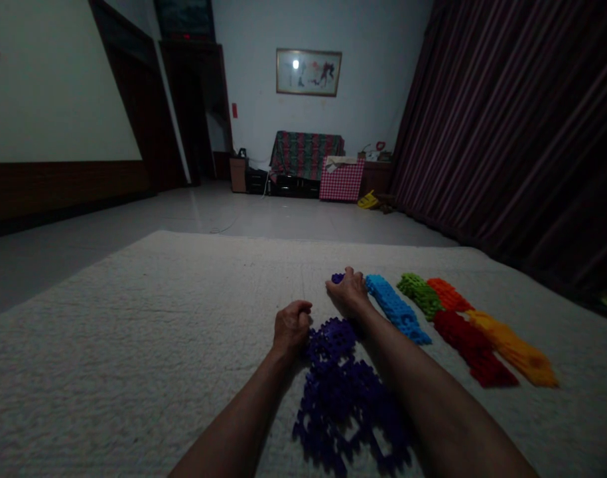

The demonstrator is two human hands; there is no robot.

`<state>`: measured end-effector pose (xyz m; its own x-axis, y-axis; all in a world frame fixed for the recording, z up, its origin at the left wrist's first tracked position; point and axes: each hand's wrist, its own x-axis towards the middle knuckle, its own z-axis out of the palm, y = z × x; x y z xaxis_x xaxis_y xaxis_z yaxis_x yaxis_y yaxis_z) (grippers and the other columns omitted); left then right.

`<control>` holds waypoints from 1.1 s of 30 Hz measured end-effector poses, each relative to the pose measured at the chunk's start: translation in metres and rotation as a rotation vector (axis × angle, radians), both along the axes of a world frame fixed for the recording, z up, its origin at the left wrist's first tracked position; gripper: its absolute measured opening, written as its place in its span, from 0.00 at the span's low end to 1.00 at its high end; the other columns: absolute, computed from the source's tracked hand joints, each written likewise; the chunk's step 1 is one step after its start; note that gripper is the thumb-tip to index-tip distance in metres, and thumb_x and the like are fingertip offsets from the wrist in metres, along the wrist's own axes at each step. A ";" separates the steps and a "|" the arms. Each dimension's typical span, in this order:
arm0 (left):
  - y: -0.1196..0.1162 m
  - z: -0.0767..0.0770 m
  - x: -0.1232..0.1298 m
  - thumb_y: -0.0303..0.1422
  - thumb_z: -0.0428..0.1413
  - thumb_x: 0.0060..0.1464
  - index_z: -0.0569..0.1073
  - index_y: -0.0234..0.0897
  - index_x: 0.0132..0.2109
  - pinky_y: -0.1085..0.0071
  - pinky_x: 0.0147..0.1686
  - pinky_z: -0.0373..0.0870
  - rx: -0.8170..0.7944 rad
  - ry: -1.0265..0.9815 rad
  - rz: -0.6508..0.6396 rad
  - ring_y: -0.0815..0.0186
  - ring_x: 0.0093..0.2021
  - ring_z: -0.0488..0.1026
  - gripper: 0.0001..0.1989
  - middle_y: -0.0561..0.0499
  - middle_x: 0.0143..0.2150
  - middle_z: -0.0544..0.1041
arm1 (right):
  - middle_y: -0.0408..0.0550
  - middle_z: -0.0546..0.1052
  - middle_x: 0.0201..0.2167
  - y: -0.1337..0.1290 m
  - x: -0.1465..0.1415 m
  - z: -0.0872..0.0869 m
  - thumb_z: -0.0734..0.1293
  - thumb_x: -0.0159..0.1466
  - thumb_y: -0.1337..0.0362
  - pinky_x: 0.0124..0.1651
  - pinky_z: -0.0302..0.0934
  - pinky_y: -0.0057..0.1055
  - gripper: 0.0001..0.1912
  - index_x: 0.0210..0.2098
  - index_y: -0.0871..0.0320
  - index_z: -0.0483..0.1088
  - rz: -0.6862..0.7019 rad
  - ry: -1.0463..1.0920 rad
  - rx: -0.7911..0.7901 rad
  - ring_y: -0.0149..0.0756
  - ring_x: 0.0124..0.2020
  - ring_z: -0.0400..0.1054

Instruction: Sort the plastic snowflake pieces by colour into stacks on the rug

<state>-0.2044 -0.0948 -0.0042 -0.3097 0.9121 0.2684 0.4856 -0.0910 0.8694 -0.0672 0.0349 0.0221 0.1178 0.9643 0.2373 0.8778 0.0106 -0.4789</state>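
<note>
A loose pile of purple interlocking plastic pieces (340, 392), flat with notched edges and holes, lies between my forearms. My left hand (292, 326) rests at the pile's upper left edge with curled fingers; whatever they may hold is hidden. Farther forward, my right hand (349, 292) is closed around a small purple piece (337, 278) that shows between thumb and fingers, low over the mat. Just right of that hand, a row of blue pieces (395, 309) lies packed together.
Beyond the blue row lie green (420, 295), orange-red (449, 294), dark red (475, 348) and yellow-orange (515, 348) groups of similar pieces. Everything lies on a pale textured mat (158, 332). Farther off stand a cloth-draped seat (306, 156) and, at right, a dark curtain (497, 133).
</note>
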 end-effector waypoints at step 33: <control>-0.003 0.005 0.001 0.21 0.49 0.49 0.81 0.37 0.42 0.72 0.41 0.73 -0.022 -0.025 0.010 0.66 0.36 0.79 0.19 0.48 0.38 0.83 | 0.53 0.76 0.43 -0.075 0.089 -0.001 0.69 0.54 0.64 0.50 0.62 0.33 0.24 0.50 0.60 0.74 0.549 -0.164 -0.110 0.43 0.47 0.70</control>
